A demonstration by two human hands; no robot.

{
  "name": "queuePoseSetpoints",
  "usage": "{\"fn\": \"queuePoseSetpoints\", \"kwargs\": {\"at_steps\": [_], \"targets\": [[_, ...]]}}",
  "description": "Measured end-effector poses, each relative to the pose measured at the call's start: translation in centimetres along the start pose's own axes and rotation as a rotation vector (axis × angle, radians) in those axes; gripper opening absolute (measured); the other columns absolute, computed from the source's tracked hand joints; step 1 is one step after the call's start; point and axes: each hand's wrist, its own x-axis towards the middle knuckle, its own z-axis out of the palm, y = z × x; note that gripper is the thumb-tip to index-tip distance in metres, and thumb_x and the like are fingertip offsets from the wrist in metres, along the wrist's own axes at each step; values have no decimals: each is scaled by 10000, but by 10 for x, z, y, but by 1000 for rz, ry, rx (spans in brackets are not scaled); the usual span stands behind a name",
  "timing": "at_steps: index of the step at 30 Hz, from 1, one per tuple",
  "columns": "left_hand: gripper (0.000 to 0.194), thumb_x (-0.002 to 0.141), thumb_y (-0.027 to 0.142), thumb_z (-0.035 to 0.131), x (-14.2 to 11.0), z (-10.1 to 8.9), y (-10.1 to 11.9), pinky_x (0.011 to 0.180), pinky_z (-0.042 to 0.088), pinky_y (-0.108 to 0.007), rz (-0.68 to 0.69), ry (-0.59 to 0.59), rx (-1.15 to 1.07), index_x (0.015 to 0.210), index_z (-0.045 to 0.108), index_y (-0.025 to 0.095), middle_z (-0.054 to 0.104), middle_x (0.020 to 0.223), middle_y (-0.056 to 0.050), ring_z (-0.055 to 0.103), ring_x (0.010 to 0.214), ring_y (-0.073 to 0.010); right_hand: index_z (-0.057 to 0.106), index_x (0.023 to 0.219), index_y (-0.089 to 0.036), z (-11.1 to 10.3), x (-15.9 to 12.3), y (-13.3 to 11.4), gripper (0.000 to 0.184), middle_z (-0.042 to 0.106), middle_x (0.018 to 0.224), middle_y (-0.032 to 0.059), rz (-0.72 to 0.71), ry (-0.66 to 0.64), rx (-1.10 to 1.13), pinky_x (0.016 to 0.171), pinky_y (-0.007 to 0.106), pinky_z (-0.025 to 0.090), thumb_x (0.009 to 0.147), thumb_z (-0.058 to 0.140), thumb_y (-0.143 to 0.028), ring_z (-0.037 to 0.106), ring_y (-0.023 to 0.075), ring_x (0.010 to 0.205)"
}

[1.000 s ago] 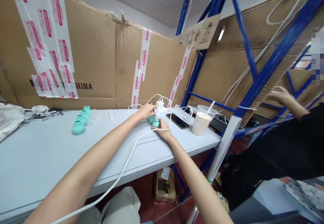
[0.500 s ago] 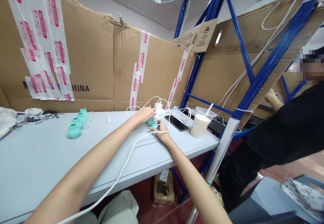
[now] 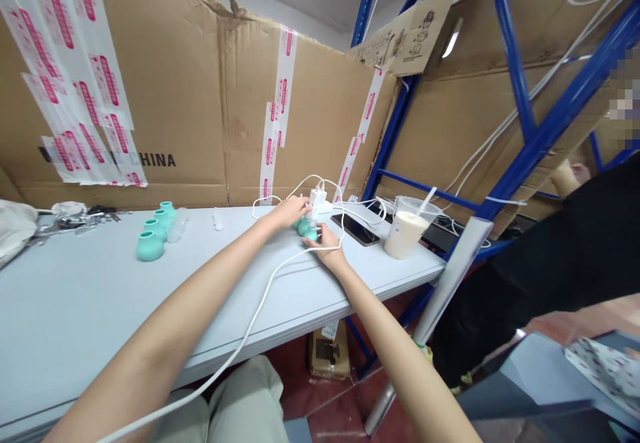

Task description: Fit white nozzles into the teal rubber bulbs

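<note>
Near the back of the table, my right hand curls its thumb and fingers round a small teal rounded pot. My left hand reaches in from the left with its fingers drawn together beside a clear piece above the pot. What those fingertips grip is too small to make out. More teal shows under my left fingers. Further left stand several teal pots in a line, with clear cup-like pieces beside them. A small clear piece stands alone between the row and my hands.
A white charger and cable lie close, the cable crossing over my right wrist. To the right are a phone and a drink cup with a straw. Cardboard walls the back; a person in black stands right.
The view has shifted slightly, so the table things sit a little higher and further right. Both hands stay together at the teal pot, with only slight finger movement.
</note>
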Motion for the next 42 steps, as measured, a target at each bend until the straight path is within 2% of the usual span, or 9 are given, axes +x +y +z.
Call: {"fn": "queuePoseSetpoints", "kwargs": {"at_steps": [7, 14, 17, 20, 22, 24, 32, 36, 42], "targets": [[330, 869, 298, 460, -2, -3, -4, 807, 461, -324, 26, 78, -88, 1165, 528, 166, 661, 1010, -91, 612, 917, -209, 441, 1232, -192, -1, -1, -3, 679, 603, 1143, 112, 51, -24, 8, 881, 432, 443, 691, 667, -535, 571, 261, 1042], [256, 861, 264, 457, 1, -10, -9, 823, 449, -316, 99, 224, -155, 1055, 582, 153, 649, 998, -76, 584, 895, -179, 381, 1367, -107, -54, -54, 20, 827, 255, 1485, 196, 32, -245, -85, 1128, 446, 196, 725, 610, -575, 185, 316, 1397], [250, 861, 246, 438, -3, -21, -7, 829, 445, -307, 87, 277, -185, 1027, 594, 145, 647, 985, -75, 579, 893, -170, 482, 1287, -196, -86, -74, 44, 681, 368, 1432, 134, -4, -313, -24, 1100, 436, 267, 737, 589, -583, 339, 282, 1333], [258, 863, 248, 420, -12, -35, -5, 823, 445, -305, 68, 304, -214, 1021, 597, 148, 644, 980, -68, 574, 890, -163, 482, 1211, -175, -101, -71, 64, 538, 496, 1258, 146, 81, 4, -7, 965, 408, 416, 798, 527, -516, 527, 244, 1132], [263, 864, 258, 416, -22, -46, -4, 830, 442, -311, 65, 315, -221, 1020, 598, 151, 640, 983, -63, 570, 893, -160, 446, 1220, -129, -100, -58, 69, 566, 496, 1208, 179, 112, 210, -141, 968, 435, 393, 786, 550, -477, 498, 268, 1130], [270, 862, 272, 420, -35, -59, -3, 844, 437, -318, 60, 320, -216, 1024, 599, 151, 637, 986, -59, 566, 895, -157, 394, 1272, -68, -93, -41, 69, 700, 441, 1255, 237, 115, 248, -288, 1000, 472, 337, 741, 608, -471, 406, 325, 1211], [319, 855, 338, 432, -108, -130, -1, 818, 464, -303, -55, 329, -182, 1054, 609, 161, 665, 955, -56, 602, 878, -161, 162, 1427, -13, -82, 11, 65, 1074, 409, 1300, 319, 510, -11, -456, 1000, 493, 319, 649, 698, -523, 384, 401, 1247], [306, 852, 368, 444, -141, -153, -10, 771, 483, -268, -97, 368, -208, 1023, 626, 190, 676, 865, -43, 627, 839, -154, 160, 1448, -45, -92, 24, 69, 1042, 472, 1287, 286, 552, -125, -405, 960, 478, 380, 654, 726, -412, 476, 361, 1188], [307, 853, 377, 471, -168, -167, -28, 754, 481, -249, -185, 332, -287, 1006, 628, 161, 666, 841, -35, 613, 811, -134, 328, 1372, -50, -93, 3, 50, 847, 553, 1184, 281, 526, -56, -503, 888, 459, 411, 702, 676, -434, 543, 362, 1101]]}}
